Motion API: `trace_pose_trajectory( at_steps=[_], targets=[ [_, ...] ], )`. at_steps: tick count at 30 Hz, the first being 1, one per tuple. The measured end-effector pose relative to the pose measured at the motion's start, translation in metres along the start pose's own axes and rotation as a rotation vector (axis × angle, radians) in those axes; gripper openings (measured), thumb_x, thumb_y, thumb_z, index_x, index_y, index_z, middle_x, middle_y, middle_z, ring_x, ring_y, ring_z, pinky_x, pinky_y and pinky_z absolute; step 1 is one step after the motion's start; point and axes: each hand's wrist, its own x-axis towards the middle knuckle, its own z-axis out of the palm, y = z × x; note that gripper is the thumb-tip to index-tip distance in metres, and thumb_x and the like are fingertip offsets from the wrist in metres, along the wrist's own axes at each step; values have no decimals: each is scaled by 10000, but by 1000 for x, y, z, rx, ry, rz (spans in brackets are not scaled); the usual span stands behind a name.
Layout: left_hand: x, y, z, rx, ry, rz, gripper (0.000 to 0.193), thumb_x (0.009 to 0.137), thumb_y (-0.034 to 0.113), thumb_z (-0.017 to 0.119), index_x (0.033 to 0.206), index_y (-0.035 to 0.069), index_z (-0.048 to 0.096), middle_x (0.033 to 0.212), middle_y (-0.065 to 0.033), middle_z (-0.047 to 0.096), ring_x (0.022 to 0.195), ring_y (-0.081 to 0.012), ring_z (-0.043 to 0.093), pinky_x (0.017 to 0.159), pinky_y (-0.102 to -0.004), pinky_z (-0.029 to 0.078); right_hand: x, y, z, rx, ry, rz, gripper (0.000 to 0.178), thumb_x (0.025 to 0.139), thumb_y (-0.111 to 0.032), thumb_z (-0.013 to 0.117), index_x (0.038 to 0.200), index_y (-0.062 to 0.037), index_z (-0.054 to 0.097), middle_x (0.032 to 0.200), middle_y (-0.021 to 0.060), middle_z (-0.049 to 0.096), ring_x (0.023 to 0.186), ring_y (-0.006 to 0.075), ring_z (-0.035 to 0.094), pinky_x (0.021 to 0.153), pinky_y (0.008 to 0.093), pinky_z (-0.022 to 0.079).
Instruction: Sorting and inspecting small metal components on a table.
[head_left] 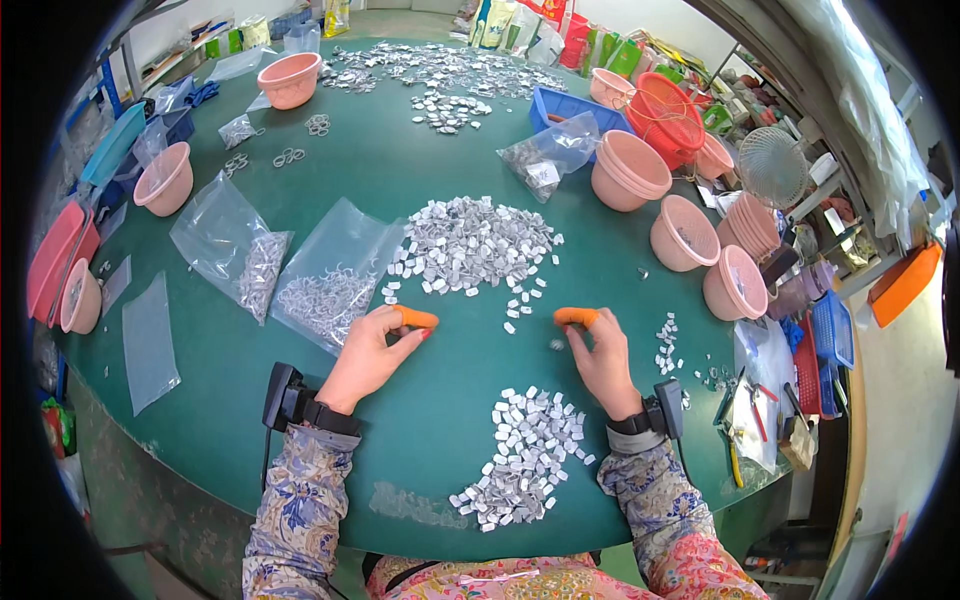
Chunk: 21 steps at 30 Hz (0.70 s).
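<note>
My left hand (368,358) is over the table's middle, left of a large pile of small grey-white plastic pieces (475,245). An orange finger cot covers its index finger, and the thumb tip comes close to it in a pinch. To the pile's right, my right hand (603,362) also pinches with a cotted index finger and thumb. Whatever sits in either pinch, if anything, is too small to make out. One small greyish piece (556,345) shows just beside my right thumb. Nearer my body lies a second pile of the same pieces (525,460), between my forearms.
Clear bags with small parts (325,300) lie left of the large pile. Pink bowls (685,233) and a blue tray (575,108) line the right side. More pieces (440,70) spread at the far end. Pliers and hand tools (755,415) rest at the right edge.
</note>
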Motion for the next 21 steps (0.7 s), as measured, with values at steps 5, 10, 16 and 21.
trace_pose_trajectory(
  at_steps=[5, 10, 16, 21],
  targets=[
    [1, -2, 1, 42, -16, -15, 201, 888, 98, 704, 1077, 59, 759, 885, -49, 655, 736, -122, 573, 679, -269, 456, -4, 4, -14, 209, 72, 312, 215, 866, -14, 697, 1076, -50, 722, 919, 71, 683, 750, 166, 599, 676, 293, 490],
    [1, 0, -1, 19, -7, -25, 198, 888, 99, 707, 1073, 54, 758, 888, -56, 660, 743, -116, 584, 681, -272, 466, -9, -29, -18, 113, -206, 134, 255, 827, -77, 777, 1080, -88, 747, 949, 58, 668, 812, 183, 580, 725, 293, 489],
    [2, 3, 1, 19, 9, 14, 196, 888, 103, 710, 1070, 43, 756, 876, -61, 668, 730, -119, 584, 682, -269, 469, -15, -23, 1, 1, -251, -41, 287, 762, -67, 807, 1040, -111, 751, 881, 33, 650, 774, 212, 553, 671, 330, 485],
    [1, -2, 1, 17, 4, 21, 200, 885, 108, 708, 1072, 54, 757, 856, -53, 656, 711, -131, 562, 664, -281, 457, -11, -21, 0, -49, -175, 56, 206, 769, -60, 792, 967, -105, 755, 866, 48, 646, 761, 229, 554, 653, 342, 480]
  ],
)
